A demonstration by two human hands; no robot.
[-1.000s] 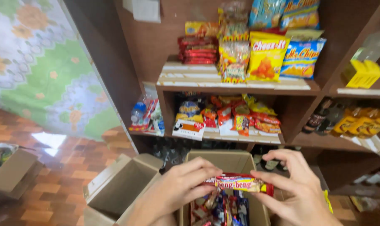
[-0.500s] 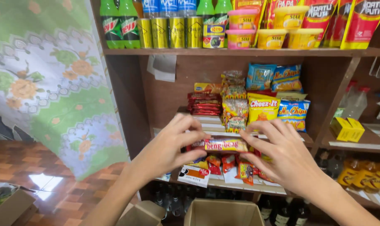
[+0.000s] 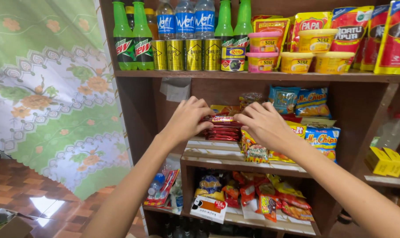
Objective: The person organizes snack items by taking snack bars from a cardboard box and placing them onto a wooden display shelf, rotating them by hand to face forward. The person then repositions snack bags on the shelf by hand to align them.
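Observation:
My left hand (image 3: pixel 189 120) and my right hand (image 3: pixel 262 125) reach side by side to the middle shelf (image 3: pixel 217 152) of a wooden rack. Between their fingertips they hold a flat red snack pack (image 3: pixel 223 119) at its two ends. It rests on top of a stack of like red packs (image 3: pixel 222 131) on that shelf. Yellow and blue chip bags (image 3: pixel 319 136) lie right of my right hand.
Above, a shelf (image 3: pixel 261 76) carries green bottles (image 3: pixel 134 37), gold cans (image 3: pixel 184 55), tubs (image 3: pixel 314 53) and red pouches (image 3: pixel 392 37). Below lie more snack packs (image 3: pixel 261 198). A green flowered curtain (image 3: pixel 45 97) hangs left. Yellow boxes (image 3: pixel 385 161) sit far right. Parquet floor (image 3: pixel 19 194) shows at lower left.
Both hands have lifted the red pack out of the carton on the floor and carried it up and forward onto the red stack. My view has risen with them.

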